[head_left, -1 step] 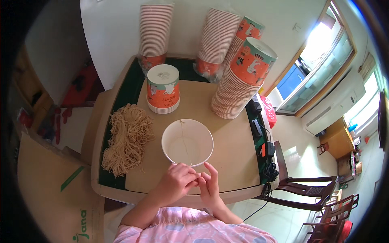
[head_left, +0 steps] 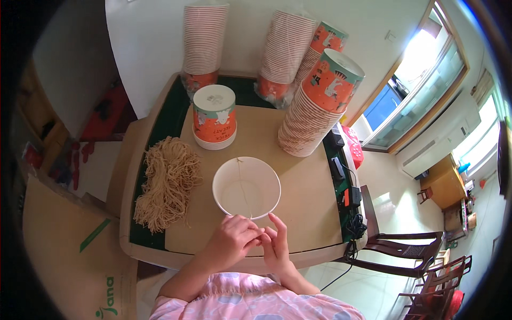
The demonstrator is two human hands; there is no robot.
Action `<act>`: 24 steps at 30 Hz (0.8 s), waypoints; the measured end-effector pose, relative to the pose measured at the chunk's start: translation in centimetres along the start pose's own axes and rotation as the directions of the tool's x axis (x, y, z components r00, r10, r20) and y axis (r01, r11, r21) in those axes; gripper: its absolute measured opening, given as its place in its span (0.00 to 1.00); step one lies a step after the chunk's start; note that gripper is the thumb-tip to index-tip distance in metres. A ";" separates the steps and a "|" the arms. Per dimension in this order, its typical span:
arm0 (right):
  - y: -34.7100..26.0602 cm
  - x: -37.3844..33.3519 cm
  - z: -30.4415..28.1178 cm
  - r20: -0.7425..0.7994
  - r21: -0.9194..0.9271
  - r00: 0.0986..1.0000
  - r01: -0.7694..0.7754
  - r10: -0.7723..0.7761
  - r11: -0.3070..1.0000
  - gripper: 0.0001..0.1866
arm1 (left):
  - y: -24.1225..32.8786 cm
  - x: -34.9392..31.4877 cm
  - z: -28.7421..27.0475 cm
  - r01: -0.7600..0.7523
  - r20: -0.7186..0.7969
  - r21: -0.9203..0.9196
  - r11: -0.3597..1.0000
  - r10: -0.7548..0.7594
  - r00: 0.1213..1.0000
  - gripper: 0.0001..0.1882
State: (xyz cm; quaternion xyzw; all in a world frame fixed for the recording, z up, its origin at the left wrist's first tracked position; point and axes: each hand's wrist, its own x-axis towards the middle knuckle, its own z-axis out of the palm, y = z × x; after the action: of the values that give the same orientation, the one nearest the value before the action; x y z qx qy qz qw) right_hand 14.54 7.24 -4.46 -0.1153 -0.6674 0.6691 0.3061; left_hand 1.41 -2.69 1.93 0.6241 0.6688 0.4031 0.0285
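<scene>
Bent over the near edge of a green-topped bench with a pale rim (head_left: 146,238), a person brings both hands together at the near rim of an open, round white paper bucket (head_left: 266,186). The left hand (head_left: 234,236), back upward, has its fingers curled inward; the right hand (head_left: 274,248) meets it fingertip to fingertip, index finger raised. Whether either hand's fingers grasp anything cannot be told. A thin beige string (head_left: 240,178) runs from the bucket's far rim to the near rim, by the left hand. A loose bundle of beige strings (head_left: 168,184) lies to the left. Beyond the bucket, a short upside-down stack of orange-and-green paper buckets (head_left: 213,120) and a taller, leaning stack (head_left: 320,106) crowd the far side; black adapters and cables (head_left: 353,197) line the right edge.
</scene>
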 end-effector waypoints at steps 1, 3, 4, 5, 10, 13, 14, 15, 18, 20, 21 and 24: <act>0.0 0.0 -0.1 0.029 -0.026 0.999 0.028 -0.027 0.999 0.25 | 0.1 0.0 -0.1 0.001 -0.001 -0.002 1.000 -0.001 1.000 0.12; -0.4 -0.1 -0.4 0.060 -0.051 0.998 0.034 -0.030 0.998 0.27 | 0.2 0.0 -0.4 -0.011 -0.038 0.000 1.000 0.010 0.999 0.08; -0.5 -0.1 -0.4 0.089 -0.075 0.995 0.040 -0.033 0.996 0.28 | 0.1 0.0 -0.4 -0.009 -0.041 -0.002 1.000 0.008 0.999 0.08; -0.7 0.0 -0.3 0.093 -0.075 0.995 0.040 -0.033 0.996 0.28 | 0.0 -0.1 -0.4 -0.019 -0.064 -0.003 1.000 0.019 0.998 0.07; -0.9 0.2 0.0 0.113 -0.099 0.993 0.051 -0.040 0.994 0.25 | 0.0 -0.5 -0.7 -0.028 -0.059 0.068 0.997 0.032 0.998 0.06; -1.2 0.4 0.3 0.052 -0.125 0.995 0.091 -0.085 0.988 0.21 | -0.1 -0.6 -0.8 -0.019 -0.072 0.065 0.998 0.024 0.997 0.06; -1.3 0.4 0.3 0.054 -0.125 0.995 0.091 -0.085 0.988 0.21 | -0.1 -0.6 -0.9 -0.002 -0.084 0.050 0.999 0.006 0.996 0.06; -1.5 0.4 0.2 0.034 -0.163 0.997 0.074 -0.069 0.984 0.19 | -0.1 -0.6 -0.9 0.014 -0.097 0.034 0.999 -0.011 0.995 0.06; -1.2 0.1 0.3 -0.009 -0.188 0.999 0.044 -0.047 0.981 0.13 | 0.2 -0.5 -1.1 0.036 -0.084 -0.003 0.999 -0.036 0.996 0.06; -1.3 0.1 0.6 -0.032 -0.176 0.999 0.032 -0.038 0.984 0.11 | 0.3 -0.4 -0.8 0.030 -0.077 -0.025 0.999 -0.032 0.997 0.06; -1.6 0.2 0.8 -0.062 -0.143 0.996 0.052 -0.062 0.988 0.10 | 0.3 -0.4 -0.7 0.025 -0.070 -0.047 0.999 -0.029 0.997 0.05; -1.8 -0.1 0.7 -0.090 -0.132 0.993 0.062 -0.074 0.989 0.08 | 0.2 -0.5 -0.7 0.026 -0.031 -0.034 0.999 -0.027 0.999 0.05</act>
State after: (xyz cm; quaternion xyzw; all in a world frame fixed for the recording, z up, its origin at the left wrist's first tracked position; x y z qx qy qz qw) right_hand 14.65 6.46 -2.73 -0.1437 -0.6973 0.6076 0.3520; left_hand 1.31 -3.49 2.25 0.6083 0.6704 0.4236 0.0335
